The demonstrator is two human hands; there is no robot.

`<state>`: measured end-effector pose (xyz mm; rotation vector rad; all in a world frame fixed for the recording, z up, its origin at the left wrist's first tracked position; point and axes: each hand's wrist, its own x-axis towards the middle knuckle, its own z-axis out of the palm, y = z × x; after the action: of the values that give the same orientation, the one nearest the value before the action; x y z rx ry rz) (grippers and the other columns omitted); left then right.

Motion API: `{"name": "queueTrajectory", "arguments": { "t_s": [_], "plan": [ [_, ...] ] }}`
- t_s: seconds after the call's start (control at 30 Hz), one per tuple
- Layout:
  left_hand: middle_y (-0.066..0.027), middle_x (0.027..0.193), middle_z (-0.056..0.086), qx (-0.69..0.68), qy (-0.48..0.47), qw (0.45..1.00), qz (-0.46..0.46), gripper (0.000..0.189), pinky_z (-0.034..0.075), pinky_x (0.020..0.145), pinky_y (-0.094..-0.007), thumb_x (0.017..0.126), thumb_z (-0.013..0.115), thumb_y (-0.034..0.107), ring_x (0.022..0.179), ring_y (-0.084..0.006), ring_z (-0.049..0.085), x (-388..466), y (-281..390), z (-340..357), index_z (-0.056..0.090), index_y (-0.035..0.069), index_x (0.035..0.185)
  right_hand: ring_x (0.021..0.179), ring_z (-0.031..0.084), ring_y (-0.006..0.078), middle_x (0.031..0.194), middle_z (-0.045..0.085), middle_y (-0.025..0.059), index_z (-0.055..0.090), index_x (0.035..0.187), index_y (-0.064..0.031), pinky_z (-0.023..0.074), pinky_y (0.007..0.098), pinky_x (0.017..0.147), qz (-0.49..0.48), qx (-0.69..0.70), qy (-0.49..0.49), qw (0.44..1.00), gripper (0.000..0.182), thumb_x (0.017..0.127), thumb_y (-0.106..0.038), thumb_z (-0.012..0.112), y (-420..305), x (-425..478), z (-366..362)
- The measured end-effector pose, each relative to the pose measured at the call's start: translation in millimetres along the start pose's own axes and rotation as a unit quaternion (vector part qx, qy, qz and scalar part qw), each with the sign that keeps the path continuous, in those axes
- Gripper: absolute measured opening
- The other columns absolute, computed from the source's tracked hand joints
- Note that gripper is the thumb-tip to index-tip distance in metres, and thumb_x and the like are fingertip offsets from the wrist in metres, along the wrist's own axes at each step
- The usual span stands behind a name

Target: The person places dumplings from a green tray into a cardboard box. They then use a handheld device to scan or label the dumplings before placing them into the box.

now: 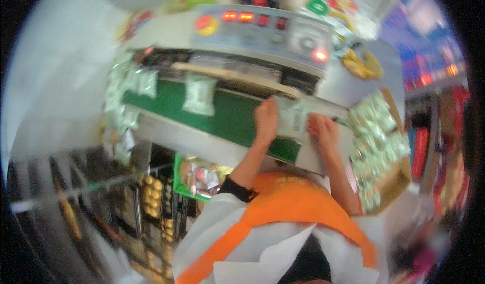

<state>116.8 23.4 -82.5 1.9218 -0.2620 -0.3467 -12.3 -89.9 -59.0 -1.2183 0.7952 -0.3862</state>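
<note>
At the right end of a green conveyor belt [231,110], a light-green plastic packet [293,121] lies between my two hands. My left hand [266,117] grips its left edge, fingers curled. My right hand [322,128] is at its right edge, fingers bent; blur hides how firmly it holds. Another sealed packet [199,94] stands upright against the sealing machine [261,38] in the middle of the belt. Farther left, a packet [147,82] is at the belt's end, beside a heap of similar packets [117,83]. The machine's panel has lit red displays.
A cardboard box [394,181] filled with green packets stands close on the right. Below the belt sit a green crate [177,178] of wrapped items and a rack with trays of baked goods [152,195]. A yellow cloth-like item [358,64] lies behind. A person [426,246] is at the lower right.
</note>
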Motion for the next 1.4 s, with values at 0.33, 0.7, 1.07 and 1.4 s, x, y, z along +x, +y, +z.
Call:
{"name": "queueTrajectory", "arguments": {
  "t_s": [0.33,0.7,1.07,1.4],
  "plan": [
    [-0.0070,0.091,0.059,-0.106,0.135,0.985,0.033,0.025,0.042,0.075,-0.0263,0.088,0.041,0.017,0.082,-0.0156,0.054,-37,-2,-38,0.056,0.001,0.100,0.074,0.058,0.0181,0.086,0.059,0.0116,0.055,0.094,0.0024,0.0485,0.0295,0.070,-0.002,0.034,0.028,0.999,0.029,0.087,-0.024,0.046,-12,-47,-54],
    [-0.0128,0.107,0.054,-0.063,-0.016,0.976,0.209,0.024,0.037,0.089,-0.0302,0.088,0.040,0.010,0.100,-0.0200,0.051,-99,43,11,0.051,-0.003,0.104,0.066,0.052,0.0092,0.074,0.059,0.0027,0.058,0.089,-0.0012,0.0440,0.0238,0.065,-0.055,-0.129,-0.027,0.990,0.023,0.086,-0.022,0.048,-37,-60,-109],
    [-0.0107,0.101,0.057,-0.046,-0.101,0.979,0.169,0.021,0.040,0.085,-0.0280,0.087,0.041,0.006,0.095,-0.0172,0.053,-122,62,39,0.054,-0.002,0.101,0.083,0.055,0.0276,0.088,0.058,0.0137,0.057,0.090,-0.0066,0.0435,0.0374,0.070,-0.215,-0.683,0.086,0.692,0.020,0.074,-0.019,0.054,-30,87,-369],
    [-0.0131,0.106,0.055,-0.059,-0.151,0.970,0.180,0.023,0.038,0.088,-0.0310,0.082,0.049,0.007,0.101,-0.0224,0.051,-121,57,48,0.053,0.000,0.104,0.091,0.053,0.0283,0.111,0.050,0.0086,0.054,0.102,-0.0137,0.0448,0.0349,0.075,-0.265,-0.629,0.037,0.730,0.025,0.077,-0.008,0.052,-150,-15,-281]
  ]
}}
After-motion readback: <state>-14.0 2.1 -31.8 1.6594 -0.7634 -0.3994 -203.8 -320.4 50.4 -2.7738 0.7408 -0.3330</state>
